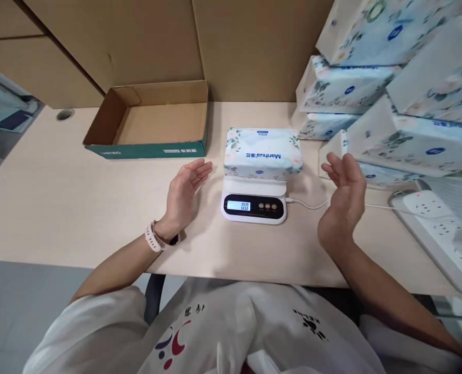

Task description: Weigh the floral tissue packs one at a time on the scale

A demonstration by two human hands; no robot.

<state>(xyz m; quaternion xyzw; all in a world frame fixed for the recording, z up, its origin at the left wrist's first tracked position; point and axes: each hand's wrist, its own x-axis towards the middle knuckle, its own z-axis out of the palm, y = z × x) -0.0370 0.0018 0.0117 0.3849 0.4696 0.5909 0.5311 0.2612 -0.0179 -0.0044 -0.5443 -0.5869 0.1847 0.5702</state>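
Two bare hands hover open on either side of a tissue pack (pixel 262 153) that lies on a small white scale (pixel 254 202) near the middle of the desk (pixel 59 208), a little toward its front edge. The left hand (pixel 186 189) is palm-up with fingers spread apart, just left of the scale and holding nothing; a pale watch (pixel 155 240) sits on its wrist. The right hand (pixel 342 195) stands on edge to the right of the pack, fingers loosely parted and empty — neither hand touches the pack. The scale's lit display (pixel 239 205) reads 0.0, and a white cable (pixel 309 204) runs from its right side toward the right edge. An open cardboard tray (pixel 149 124) rests by the back edge, left of the scale — a heap of similar tissue packs (pixel 371 93) fills the back right corner, with a white power strip (pixel 437 218) along the right edge.
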